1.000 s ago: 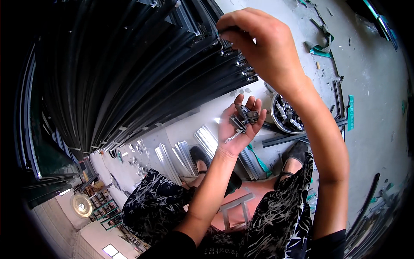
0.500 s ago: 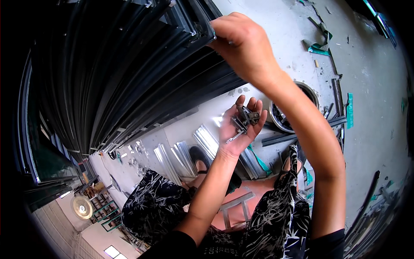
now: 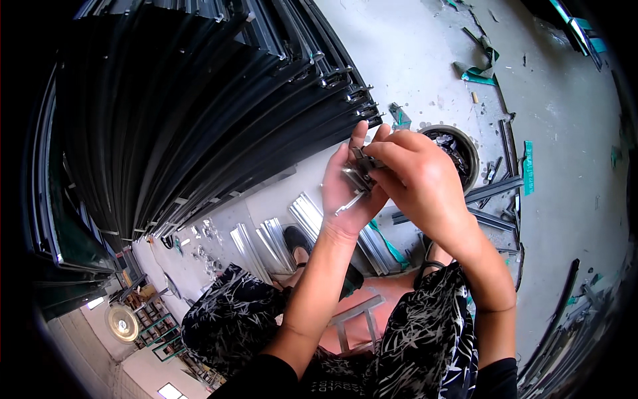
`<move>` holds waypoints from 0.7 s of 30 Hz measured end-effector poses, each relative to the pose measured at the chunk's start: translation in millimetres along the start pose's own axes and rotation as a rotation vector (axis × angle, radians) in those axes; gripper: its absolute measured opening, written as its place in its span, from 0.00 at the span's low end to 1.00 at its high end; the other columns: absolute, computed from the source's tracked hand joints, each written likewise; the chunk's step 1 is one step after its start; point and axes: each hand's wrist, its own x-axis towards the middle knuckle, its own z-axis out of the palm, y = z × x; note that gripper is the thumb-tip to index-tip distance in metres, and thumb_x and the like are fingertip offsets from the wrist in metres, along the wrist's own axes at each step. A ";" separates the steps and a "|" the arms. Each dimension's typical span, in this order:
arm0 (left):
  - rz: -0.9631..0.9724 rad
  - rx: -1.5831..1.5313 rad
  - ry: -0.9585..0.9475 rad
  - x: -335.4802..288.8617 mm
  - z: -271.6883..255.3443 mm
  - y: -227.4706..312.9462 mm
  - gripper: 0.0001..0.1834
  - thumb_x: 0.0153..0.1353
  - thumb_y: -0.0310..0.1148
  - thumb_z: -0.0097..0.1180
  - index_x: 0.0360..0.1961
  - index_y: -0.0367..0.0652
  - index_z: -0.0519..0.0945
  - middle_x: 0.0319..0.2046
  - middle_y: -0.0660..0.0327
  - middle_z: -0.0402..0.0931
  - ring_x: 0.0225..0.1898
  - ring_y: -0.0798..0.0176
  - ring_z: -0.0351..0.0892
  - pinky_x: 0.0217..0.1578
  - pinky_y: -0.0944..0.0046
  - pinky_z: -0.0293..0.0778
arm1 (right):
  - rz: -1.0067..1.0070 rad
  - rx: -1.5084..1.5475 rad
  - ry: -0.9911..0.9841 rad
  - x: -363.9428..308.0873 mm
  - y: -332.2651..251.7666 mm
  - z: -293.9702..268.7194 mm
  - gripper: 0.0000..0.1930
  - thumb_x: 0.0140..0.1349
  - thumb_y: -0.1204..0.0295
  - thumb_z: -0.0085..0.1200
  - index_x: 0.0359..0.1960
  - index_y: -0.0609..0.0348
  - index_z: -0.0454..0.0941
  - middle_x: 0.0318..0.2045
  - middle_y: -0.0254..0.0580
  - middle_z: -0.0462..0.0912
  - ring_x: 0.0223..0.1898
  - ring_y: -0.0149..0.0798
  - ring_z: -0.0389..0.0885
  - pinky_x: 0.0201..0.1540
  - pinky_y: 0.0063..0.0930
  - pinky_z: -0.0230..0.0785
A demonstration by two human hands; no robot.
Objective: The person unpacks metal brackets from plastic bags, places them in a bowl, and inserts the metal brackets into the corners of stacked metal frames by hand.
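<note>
Small dark and silver metal fittings (image 3: 359, 178) lie in the cupped palm of my left hand (image 3: 339, 198), which bears them with its fingers curled upward. Over that palm, my right hand (image 3: 425, 174) has its thumb and fingers closed on one of the metal fittings; its fingertips partly hide the pile. Just beyond both hands are the ends of a stack of long black metal frames (image 3: 266, 126), with small fittings showing at several corners.
Right of my hands stands a round bin (image 3: 474, 154) with dark metal pieces in it. Silver profiles (image 3: 307, 216) and a dark bar (image 3: 495, 189) lie on the floor. Green tape scraps (image 3: 528, 166) are scattered at the right. My feet flank a low stool (image 3: 362, 326).
My right hand has come down from the corner of a black frame to the fittings in my left palm. More of the frame ends now shows.
</note>
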 end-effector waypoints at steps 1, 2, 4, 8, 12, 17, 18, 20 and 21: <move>0.026 0.061 0.023 0.6 4.7 -3.8 0.21 0.72 0.41 0.37 0.63 0.52 0.70 0.63 0.53 0.68 0.66 0.51 0.65 0.65 0.45 0.62 | -0.007 -0.084 -0.023 -0.2 -4.2 -3.5 0.17 0.45 0.80 0.62 0.40 0.59 0.80 0.31 0.45 0.77 0.34 0.49 0.78 0.37 0.40 0.72; 0.054 0.122 0.046 1.4 7.4 -6.5 0.22 0.72 0.41 0.38 0.63 0.53 0.70 0.64 0.54 0.68 0.67 0.51 0.63 0.67 0.46 0.59 | -0.010 -0.084 -0.021 -2.3 -4.1 -4.0 0.17 0.45 0.80 0.62 0.40 0.59 0.80 0.31 0.45 0.77 0.34 0.49 0.78 0.37 0.40 0.72; 0.050 0.117 0.023 2.4 7.9 -7.6 0.22 0.71 0.41 0.40 0.63 0.54 0.70 0.65 0.55 0.66 0.69 0.52 0.60 0.69 0.46 0.54 | -0.020 -0.299 -0.065 -7.5 0.9 -1.2 0.12 0.45 0.77 0.59 0.34 0.59 0.77 0.33 0.45 0.74 0.34 0.48 0.76 0.36 0.38 0.73; 0.033 0.048 0.040 -2.5 11.2 -7.2 0.21 0.70 0.40 0.43 0.62 0.53 0.71 0.63 0.54 0.69 0.69 0.51 0.58 0.67 0.46 0.58 | -0.009 -0.169 -0.047 -8.9 7.3 -4.6 0.07 0.45 0.78 0.57 0.28 0.59 0.75 0.28 0.43 0.73 0.31 0.48 0.76 0.34 0.38 0.72; -0.031 -0.008 0.030 -4.3 -0.2 -4.6 0.19 0.70 0.40 0.43 0.59 0.53 0.73 0.57 0.53 0.74 0.60 0.50 0.70 0.58 0.45 0.70 | -0.015 -0.027 0.086 -5.3 2.7 -9.6 0.05 0.48 0.78 0.60 0.26 0.59 0.75 0.24 0.43 0.73 0.28 0.49 0.76 0.30 0.40 0.70; -0.158 0.161 0.098 -6.4 -0.2 -9.9 0.18 0.70 0.43 0.45 0.57 0.48 0.71 0.46 0.57 0.78 0.40 0.61 0.78 0.29 0.67 0.78 | 0.376 0.423 0.013 -6.7 1.4 -18.9 0.09 0.51 0.83 0.59 0.34 0.60 0.78 0.26 0.43 0.76 0.28 0.43 0.79 0.31 0.32 0.72; -0.159 0.183 0.108 -7.4 -2.4 -10.2 0.18 0.71 0.43 0.45 0.56 0.47 0.72 0.44 0.59 0.77 0.35 0.65 0.75 0.24 0.71 0.73 | 0.496 0.559 -0.032 -5.5 -1.1 -19.4 0.10 0.51 0.83 0.58 0.37 0.60 0.79 0.26 0.42 0.76 0.28 0.42 0.79 0.31 0.32 0.72; -0.199 0.120 0.093 -7.5 -8.2 -9.0 0.17 0.71 0.44 0.47 0.54 0.46 0.72 0.42 0.60 0.76 0.33 0.69 0.73 0.20 0.76 0.68 | 0.316 0.275 -0.051 -9.4 6.7 -14.9 0.11 0.52 0.83 0.57 0.37 0.58 0.80 0.27 0.43 0.76 0.29 0.44 0.80 0.31 0.34 0.73; -0.201 0.147 0.095 -9.2 -12.0 -7.3 0.17 0.71 0.46 0.47 0.50 0.46 0.73 0.37 0.63 0.75 0.31 0.72 0.72 0.18 0.80 0.65 | 0.243 0.184 -0.040 -8.6 4.9 -12.8 0.11 0.52 0.82 0.57 0.38 0.57 0.80 0.27 0.44 0.76 0.29 0.46 0.80 0.32 0.35 0.73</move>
